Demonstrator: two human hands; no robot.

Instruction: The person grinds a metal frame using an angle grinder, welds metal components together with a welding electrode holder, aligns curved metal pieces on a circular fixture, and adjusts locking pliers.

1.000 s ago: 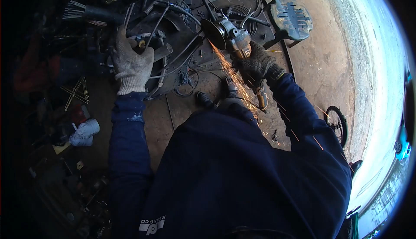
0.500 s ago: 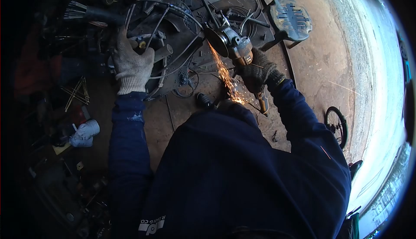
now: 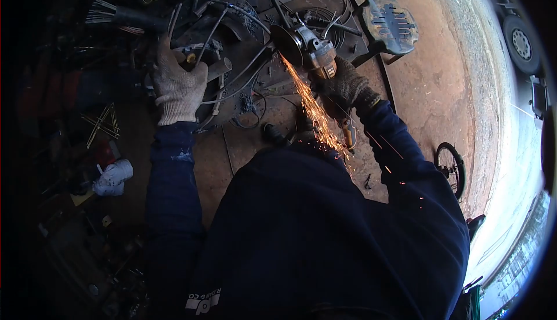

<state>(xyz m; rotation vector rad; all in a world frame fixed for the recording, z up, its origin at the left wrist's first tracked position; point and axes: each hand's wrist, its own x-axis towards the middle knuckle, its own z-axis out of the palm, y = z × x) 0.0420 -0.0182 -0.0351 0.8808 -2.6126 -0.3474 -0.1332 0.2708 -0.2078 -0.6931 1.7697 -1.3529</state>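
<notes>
My right hand (image 3: 347, 85), in a dark knitted glove, is closed around the body of an angle grinder (image 3: 318, 53). The grinder's disc (image 3: 286, 45) meets dark metal on the cluttered workbench (image 3: 325, 1), though the exact contact spot is hard to see. A stream of orange sparks (image 3: 316, 114) flies from it down toward my body. My left hand (image 3: 178, 91), in a pale knitted glove, is curled over metal parts at the bench's left. Beside its thumb is a round metal bar end (image 3: 219, 69). What its fingers grip is hidden.
Cables (image 3: 241, 11) loop across the bench between my hands. A slotted stool (image 3: 389, 25) stands right of the bench. Farther right are a bicycle wheel (image 3: 450, 171) and a truck wheel (image 3: 521, 45). A bundle of thin rods (image 3: 101, 13) lies upper left; a white cloth-like bundle (image 3: 114, 177) lies lower left.
The grinder and my right hand have shifted slightly up and left. The spark stream is longer and reaches farther right. A truck wheel has appeared at the right edge. My left hand stays put.
</notes>
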